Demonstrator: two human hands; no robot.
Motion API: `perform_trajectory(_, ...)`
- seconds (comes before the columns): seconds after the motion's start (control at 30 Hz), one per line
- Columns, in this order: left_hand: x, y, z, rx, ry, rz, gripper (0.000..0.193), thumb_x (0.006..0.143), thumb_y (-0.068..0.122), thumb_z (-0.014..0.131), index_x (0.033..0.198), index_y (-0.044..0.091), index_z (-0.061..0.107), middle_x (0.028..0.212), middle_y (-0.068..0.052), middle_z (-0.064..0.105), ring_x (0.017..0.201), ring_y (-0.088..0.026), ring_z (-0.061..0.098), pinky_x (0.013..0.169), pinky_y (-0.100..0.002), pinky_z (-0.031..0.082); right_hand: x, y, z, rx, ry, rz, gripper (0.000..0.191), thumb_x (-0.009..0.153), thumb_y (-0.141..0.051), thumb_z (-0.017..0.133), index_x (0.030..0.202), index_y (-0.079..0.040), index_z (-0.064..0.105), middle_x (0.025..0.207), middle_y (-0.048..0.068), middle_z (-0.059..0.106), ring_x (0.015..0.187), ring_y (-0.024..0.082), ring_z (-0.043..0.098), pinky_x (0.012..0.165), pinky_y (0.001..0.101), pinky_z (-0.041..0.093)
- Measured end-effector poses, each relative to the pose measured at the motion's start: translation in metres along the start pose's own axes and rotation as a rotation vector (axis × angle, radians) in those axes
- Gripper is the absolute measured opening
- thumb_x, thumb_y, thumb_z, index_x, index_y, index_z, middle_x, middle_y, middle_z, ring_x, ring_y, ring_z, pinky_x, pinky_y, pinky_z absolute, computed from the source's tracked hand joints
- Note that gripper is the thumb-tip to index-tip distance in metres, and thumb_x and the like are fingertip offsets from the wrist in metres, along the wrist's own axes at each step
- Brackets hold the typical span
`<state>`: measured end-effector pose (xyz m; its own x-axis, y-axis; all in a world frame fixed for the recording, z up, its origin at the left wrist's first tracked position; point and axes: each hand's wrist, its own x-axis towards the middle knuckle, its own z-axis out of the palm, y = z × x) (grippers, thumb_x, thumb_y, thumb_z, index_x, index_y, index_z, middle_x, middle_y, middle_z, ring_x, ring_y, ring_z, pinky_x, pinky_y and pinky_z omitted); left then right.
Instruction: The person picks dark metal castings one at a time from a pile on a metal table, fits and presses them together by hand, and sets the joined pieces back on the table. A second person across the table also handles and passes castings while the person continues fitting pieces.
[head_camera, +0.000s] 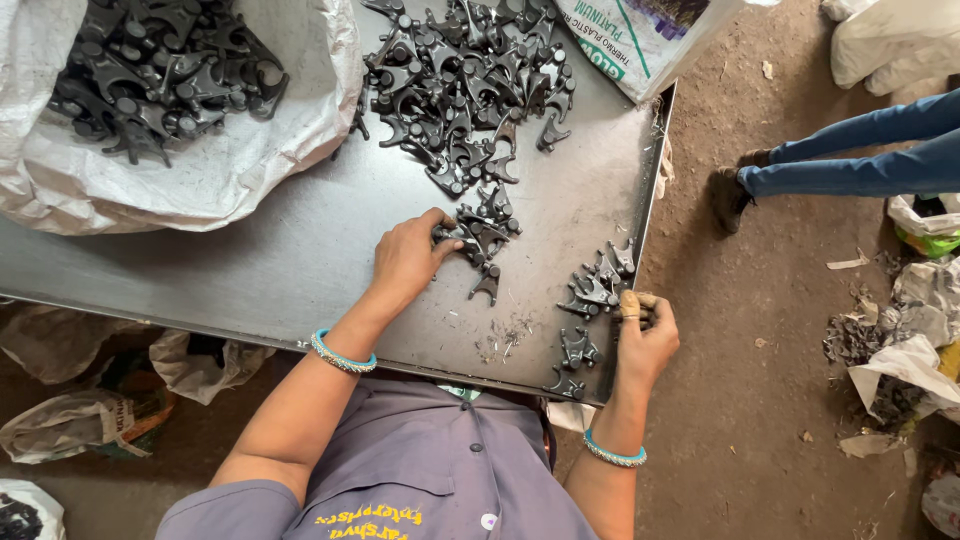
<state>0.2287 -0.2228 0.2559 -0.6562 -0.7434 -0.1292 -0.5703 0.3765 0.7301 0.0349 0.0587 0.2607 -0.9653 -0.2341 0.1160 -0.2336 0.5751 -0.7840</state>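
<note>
My left hand (408, 258) rests palm down on the grey metal table (290, 250), its fingers curled over a small cluster of black forked metal parts (482, 238). My right hand (645, 335) is at the table's right edge, fingers closed on a black part beside a short row of the same parts (598, 288). A big loose heap of these parts (465, 85) lies further back on the table. Both wrists wear blue bangles.
A white woven sack (205, 165) full of the same black parts sits at the table's back left. Another printed sack (640, 35) leans at the back right. Someone else's legs and shoes (840, 165) stand on the dirt floor to the right, near scattered bags.
</note>
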Motion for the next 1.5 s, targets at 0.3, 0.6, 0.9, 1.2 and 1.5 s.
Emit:
perform_trajectory(0.3,0.003,-0.001,0.01,0.032,0.021,0.027,0.034,0.084,0.037,0.08,0.108,0.015,0.071,0.085,-0.012,0.074,0.082,-0.036,0.07,0.068,-0.048,0.053,-0.041,-0.069,0.046,-0.034,-0.293,-0.257,0.038,0.078,-0.028,0.09,0.106,-0.005,0.075,0.095,0.006,0.074,0.08,0.015,0.069,0.071,0.0297,0.057)
perform_trajectory(0.6,-0.006,-0.004,0.017,0.039,0.028,0.003,0.031,0.084,0.036,0.08,0.104,0.013,0.072,0.086,-0.014,0.075,0.083,-0.038,0.07,0.069,-0.049,0.054,-0.06,-0.085,0.114,-0.165,-0.37,-0.348,0.046,0.075,-0.023,0.091,0.11,-0.005,0.067,0.1,0.012,0.072,0.092,0.028,0.069,0.08,0.039,0.055)
perform_trajectory(0.9,-0.051,0.01,0.034,-0.154,-0.109,-0.052,0.024,0.088,0.035,0.078,0.105,0.017,0.079,0.081,-0.015,0.075,0.071,-0.036,0.07,0.067,-0.045,0.054,-0.043,-0.005,0.059,1.177,-0.663,0.383,0.042,0.082,0.005,0.077,0.121,0.0,0.063,0.121,0.015,0.07,0.108,0.024,0.068,0.093,0.0364,0.057)
perform_trajectory(1.2,-0.066,0.01,0.042,-0.461,-0.193,-0.003,0.022,0.089,0.027,0.077,0.103,0.01,0.075,0.074,-0.007,0.077,0.061,-0.015,0.071,0.059,-0.03,0.053,-0.052,0.007,0.053,1.317,-0.682,0.41,0.048,0.081,0.01,0.076,0.126,0.002,0.063,0.126,0.017,0.069,0.112,0.025,0.068,0.096,0.0373,0.057)
perform_trajectory(1.5,-0.071,-0.017,0.075,-1.312,-0.652,-0.332,0.029,0.097,0.026,0.07,0.119,0.007,0.067,0.09,0.001,0.068,0.069,-0.005,0.063,0.056,-0.021,0.052,-0.07,0.007,0.063,1.215,-0.697,0.443,0.037,0.086,0.001,0.077,0.122,0.001,0.067,0.118,0.013,0.071,0.105,0.022,0.07,0.089,0.0344,0.058)
